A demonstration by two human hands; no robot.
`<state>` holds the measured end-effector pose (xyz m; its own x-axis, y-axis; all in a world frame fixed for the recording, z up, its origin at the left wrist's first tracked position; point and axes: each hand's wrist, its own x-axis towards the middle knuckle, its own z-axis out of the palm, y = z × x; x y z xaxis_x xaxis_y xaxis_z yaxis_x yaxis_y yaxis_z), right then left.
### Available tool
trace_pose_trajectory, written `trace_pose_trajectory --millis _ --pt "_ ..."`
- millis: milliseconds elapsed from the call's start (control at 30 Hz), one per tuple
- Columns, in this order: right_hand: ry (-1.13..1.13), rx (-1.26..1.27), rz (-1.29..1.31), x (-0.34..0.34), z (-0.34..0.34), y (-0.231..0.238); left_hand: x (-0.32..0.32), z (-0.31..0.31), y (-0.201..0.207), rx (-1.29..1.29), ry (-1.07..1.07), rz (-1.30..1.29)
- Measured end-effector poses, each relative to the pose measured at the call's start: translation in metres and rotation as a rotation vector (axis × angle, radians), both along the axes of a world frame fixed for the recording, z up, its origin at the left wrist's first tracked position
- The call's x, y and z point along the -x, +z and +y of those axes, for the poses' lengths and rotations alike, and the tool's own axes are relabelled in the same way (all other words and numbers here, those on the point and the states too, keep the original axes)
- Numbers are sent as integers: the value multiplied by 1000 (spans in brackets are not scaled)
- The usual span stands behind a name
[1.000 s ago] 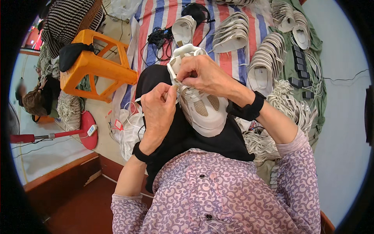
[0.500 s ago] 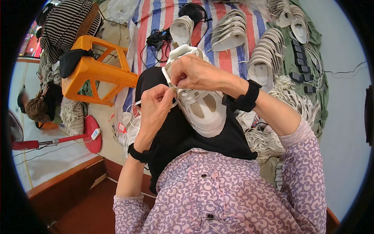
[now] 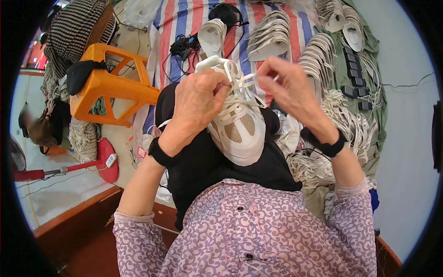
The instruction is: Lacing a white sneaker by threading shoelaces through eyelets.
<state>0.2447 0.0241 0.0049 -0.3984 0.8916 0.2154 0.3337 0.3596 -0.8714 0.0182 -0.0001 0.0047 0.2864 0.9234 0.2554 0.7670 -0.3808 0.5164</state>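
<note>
A white sneaker (image 3: 247,143) with beige mesh panels rests on the black cloth (image 3: 198,184) over my lap, its toe toward me. At the left side of its lacing, my left hand (image 3: 198,99) is closed, thumb and fingertips pinching the shoe's edge; whether lace is also in that pinch is hidden. My right hand (image 3: 290,87), slightly blurred, is raised to the right of the shoe opening. Between its fingertips it pinches a white shoelace (image 3: 248,79), which runs across to the eyelets. More loose lace lies over the tongue.
An orange plastic stool (image 3: 110,87) stands at the left, near a red fan base (image 3: 108,161). Ahead, stacked white shoe parts (image 3: 270,37) and tangled black cables (image 3: 184,48) lie on a striped sheet (image 3: 295,27). Bundled laces (image 3: 314,166) lie at the right. Another person (image 3: 41,127) sits far left.
My right hand has moved from over the shoe out to the right, drawing lace with it. The left hand has shifted up and right onto the shoe's lacing edge.
</note>
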Motion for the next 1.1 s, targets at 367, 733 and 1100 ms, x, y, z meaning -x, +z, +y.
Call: trace_pose_trajectory --millis 367,733,1100 --pt "-225 423 499 37 -24 -77 -16 6 -6 197 145 45" --pt "-189 358 490 36 -26 -84 -17 12 -10 255 23 9" --pt "-378 -92 -71 -56 37 -52 0 20 -8 -15 -86 331"
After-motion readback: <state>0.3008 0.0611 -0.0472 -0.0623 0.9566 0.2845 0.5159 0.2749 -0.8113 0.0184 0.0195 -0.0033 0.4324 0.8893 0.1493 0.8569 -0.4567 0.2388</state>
